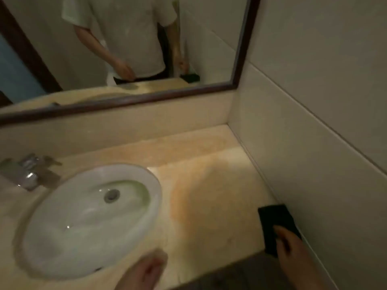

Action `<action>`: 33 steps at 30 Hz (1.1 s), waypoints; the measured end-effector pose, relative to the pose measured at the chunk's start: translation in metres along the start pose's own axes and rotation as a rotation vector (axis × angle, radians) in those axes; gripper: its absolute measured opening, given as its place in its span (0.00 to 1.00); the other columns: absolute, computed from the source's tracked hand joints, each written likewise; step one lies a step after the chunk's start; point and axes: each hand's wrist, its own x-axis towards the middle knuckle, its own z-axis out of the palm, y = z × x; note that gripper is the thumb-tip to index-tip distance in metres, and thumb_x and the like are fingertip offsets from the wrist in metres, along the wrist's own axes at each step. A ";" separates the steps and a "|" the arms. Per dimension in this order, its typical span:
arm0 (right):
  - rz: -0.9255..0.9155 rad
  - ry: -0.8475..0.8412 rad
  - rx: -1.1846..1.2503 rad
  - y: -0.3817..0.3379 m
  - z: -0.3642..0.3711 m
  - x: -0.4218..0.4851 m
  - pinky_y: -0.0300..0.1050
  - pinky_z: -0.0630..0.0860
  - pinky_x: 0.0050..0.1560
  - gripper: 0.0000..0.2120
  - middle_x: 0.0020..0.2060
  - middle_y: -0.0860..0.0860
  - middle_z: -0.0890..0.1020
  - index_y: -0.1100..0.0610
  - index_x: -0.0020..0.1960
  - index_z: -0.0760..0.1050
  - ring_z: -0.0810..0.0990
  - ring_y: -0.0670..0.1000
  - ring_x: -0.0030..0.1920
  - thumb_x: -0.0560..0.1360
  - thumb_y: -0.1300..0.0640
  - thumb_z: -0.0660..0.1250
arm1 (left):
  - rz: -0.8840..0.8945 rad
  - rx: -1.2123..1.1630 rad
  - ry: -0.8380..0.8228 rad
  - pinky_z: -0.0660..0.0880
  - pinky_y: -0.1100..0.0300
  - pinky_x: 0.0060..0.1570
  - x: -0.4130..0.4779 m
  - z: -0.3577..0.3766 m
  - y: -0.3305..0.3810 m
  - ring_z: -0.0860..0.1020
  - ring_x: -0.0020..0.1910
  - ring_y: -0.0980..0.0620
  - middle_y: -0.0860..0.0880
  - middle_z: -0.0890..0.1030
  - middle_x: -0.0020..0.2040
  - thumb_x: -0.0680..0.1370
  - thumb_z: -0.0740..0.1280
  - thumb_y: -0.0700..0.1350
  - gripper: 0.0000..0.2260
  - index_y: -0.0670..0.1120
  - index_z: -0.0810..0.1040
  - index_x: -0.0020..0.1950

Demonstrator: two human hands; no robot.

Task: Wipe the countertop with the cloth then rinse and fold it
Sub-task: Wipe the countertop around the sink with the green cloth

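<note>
A dark, flat folded cloth (274, 218) lies on the beige stone countertop (209, 195), at its front right corner against the tiled wall. My right hand (291, 248) rests on the cloth's near end, thumb and curled fingers pinching its edge. My left hand (144, 271) is blurred at the front edge of the counter, just right of the sink's front rim, and holds nothing. A large darker damp-looking patch covers the counter between the sink and the cloth.
A white oval sink (155, 195) with a metal drain is set into the counter on the left. A chrome faucet (29, 172) stands behind it. A dark-framed mirror (240, 65) hangs above the backsplash and reflects my torso and hands. The tiled wall (314, 143) closes the right side.
</note>
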 end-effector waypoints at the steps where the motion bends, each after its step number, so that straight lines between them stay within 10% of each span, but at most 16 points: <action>1: 0.246 0.278 -0.107 0.006 -0.003 0.013 0.46 0.67 0.63 0.15 0.58 0.55 0.80 0.62 0.65 0.76 0.79 0.53 0.59 0.79 0.65 0.62 | 0.061 0.024 0.038 0.70 0.67 0.60 0.019 0.008 0.013 0.78 0.60 0.56 0.65 0.80 0.57 0.71 0.58 0.62 0.14 0.69 0.78 0.54; 3: 0.433 0.506 -0.317 0.017 -0.012 0.018 0.45 0.61 0.69 0.23 0.70 0.55 0.72 0.62 0.74 0.66 0.71 0.56 0.68 0.80 0.62 0.62 | 0.145 0.250 0.137 0.71 0.59 0.62 0.053 0.028 0.038 0.77 0.63 0.51 0.54 0.79 0.62 0.75 0.56 0.61 0.21 0.56 0.77 0.62; 7: 0.478 0.227 -0.527 0.036 -0.007 0.048 0.46 0.43 0.75 0.30 0.76 0.53 0.44 0.60 0.76 0.41 0.48 0.54 0.78 0.80 0.45 0.42 | 0.105 0.654 0.051 0.62 0.44 0.71 0.092 0.074 0.035 0.59 0.76 0.40 0.41 0.64 0.76 0.81 0.54 0.56 0.28 0.41 0.65 0.75; 16: 0.425 0.305 -0.664 0.040 0.002 0.139 0.51 0.45 0.78 0.31 0.79 0.58 0.48 0.63 0.78 0.43 0.46 0.55 0.79 0.81 0.49 0.47 | 0.087 0.777 0.050 0.48 0.44 0.75 0.093 0.096 0.020 0.44 0.79 0.44 0.43 0.48 0.80 0.81 0.46 0.56 0.31 0.41 0.49 0.79; 24: -0.097 -0.022 -0.748 -0.035 0.098 0.106 0.50 0.48 0.77 0.32 0.78 0.56 0.54 0.61 0.78 0.52 0.52 0.54 0.78 0.79 0.49 0.55 | 0.080 0.771 0.037 0.47 0.46 0.76 0.092 0.097 0.017 0.42 0.79 0.46 0.43 0.47 0.80 0.81 0.46 0.54 0.29 0.41 0.47 0.79; 33: 0.471 0.379 -0.674 0.042 0.006 0.126 0.54 0.48 0.77 0.31 0.78 0.59 0.53 0.64 0.78 0.47 0.50 0.57 0.78 0.80 0.53 0.50 | 0.098 0.737 0.069 0.45 0.46 0.77 0.090 0.098 0.019 0.39 0.79 0.47 0.44 0.44 0.80 0.81 0.44 0.54 0.30 0.42 0.45 0.79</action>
